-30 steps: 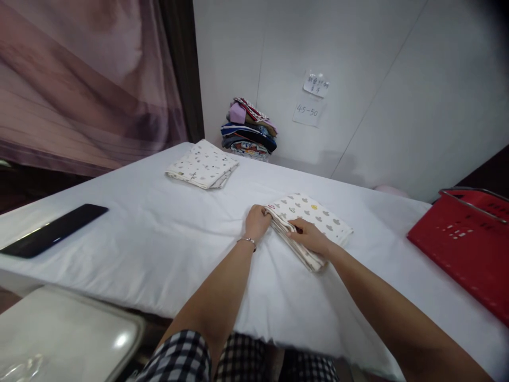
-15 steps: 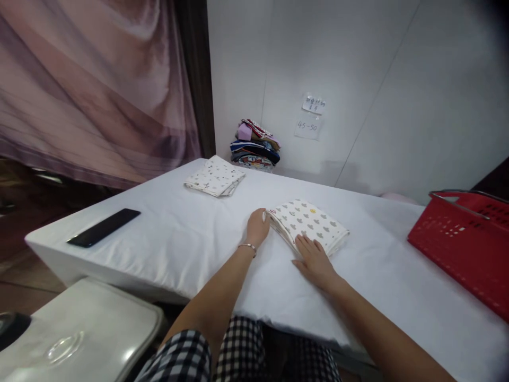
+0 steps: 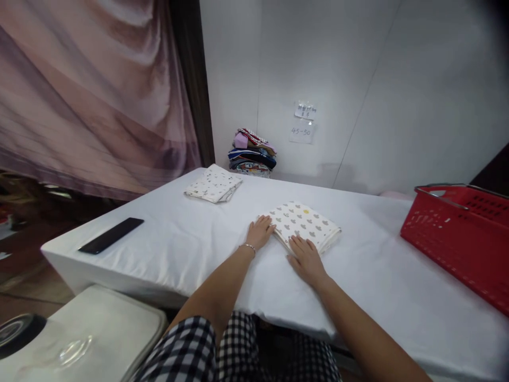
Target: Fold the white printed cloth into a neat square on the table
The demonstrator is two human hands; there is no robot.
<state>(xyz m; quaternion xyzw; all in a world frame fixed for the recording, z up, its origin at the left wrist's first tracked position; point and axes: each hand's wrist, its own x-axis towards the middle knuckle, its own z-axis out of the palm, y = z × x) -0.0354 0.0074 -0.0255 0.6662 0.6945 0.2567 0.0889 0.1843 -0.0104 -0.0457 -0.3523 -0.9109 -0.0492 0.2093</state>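
A folded white cloth (image 3: 304, 223) with grey cloud-like prints and a yellow spot lies on the white-covered table (image 3: 183, 254) in front of me. My left hand (image 3: 260, 232) rests flat at its left corner, fingers stretched over the edge. On the near edge lies my right hand (image 3: 306, 257), fingers spread and pressed down on the fabric. Neither hand grips anything. Farther back on the left is a second folded white cloth (image 3: 214, 183) with small dark prints.
A black phone-like slab (image 3: 112, 235) lies at the table's left. At the right stands a red plastic basket (image 3: 457, 239) with a metal handle. Behind the table is a stack of folded fabrics (image 3: 252, 154). A pale stool (image 3: 107, 329) stands at the lower left.
My left hand has let go of the cloth's left corner and now lies flat on it. The right hand stays on the near edge. The view has shifted slightly.
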